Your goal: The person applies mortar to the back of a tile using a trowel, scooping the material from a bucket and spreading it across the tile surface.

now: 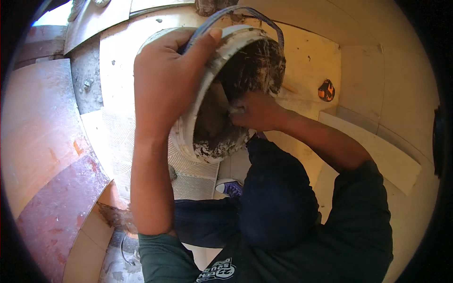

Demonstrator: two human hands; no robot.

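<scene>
A white bucket (184, 146) with a blue handle is tipped toward me, its inside coated in dark, wet-looking mortar. My left hand (172, 78) grips its upper left rim, thumb over the edge beside the handle. Inside the opening, my right hand (255, 111) is closed on what looks like a trowel, whose greyish blade (214, 101) lies against the mortar; the fingertips are partly hidden. My bent knees are just below the bucket.
Patterned tiles (122, 141) lie beneath the bucket. Large reddish boards (52, 207) are at left beside rough concrete (87, 85). An orange-and-black object (326, 90) and a wooden handle (289, 88) lie on pale panels at right. A cream strip (368, 151) sits nearer on that side.
</scene>
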